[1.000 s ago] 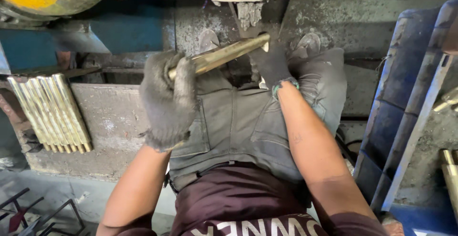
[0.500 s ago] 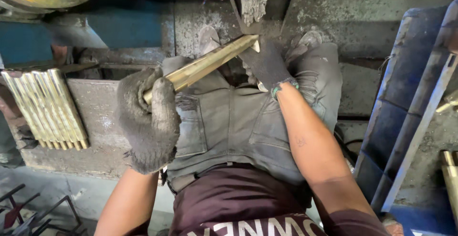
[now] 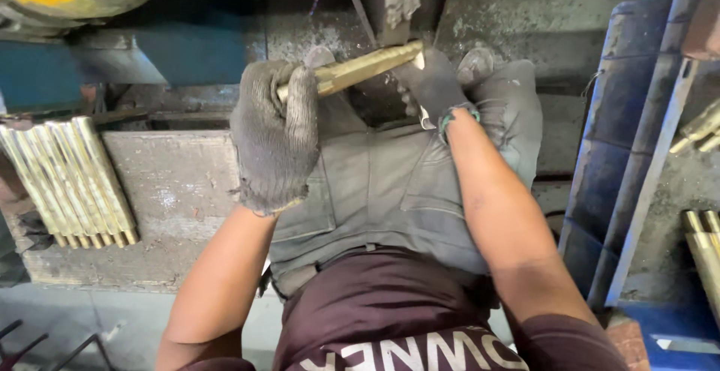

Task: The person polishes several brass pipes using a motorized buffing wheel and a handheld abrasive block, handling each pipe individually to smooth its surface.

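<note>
A brass rod (image 3: 360,69) lies tilted across both of my gloved hands, above my lap in grey trousers. My left hand (image 3: 274,135), in a grey knitted glove, is closed around the rod's left end. In a dark glove, my right hand (image 3: 431,86) grips the right end, which sits just under a grey metal machine part (image 3: 401,0) at the top of the view. The rod's right tip points toward that part.
A row of several brass rods (image 3: 64,183) lies on a grey block (image 3: 180,198) at my left. More brass rods (image 3: 703,251) rest at the right beside a blue metal frame (image 3: 622,153). A yellow and blue machine body (image 3: 90,11) fills the upper left.
My left hand has risen and shifted right along the rod, closer to my right hand. The rod now lies flatter, with its right end still under the machine part.
</note>
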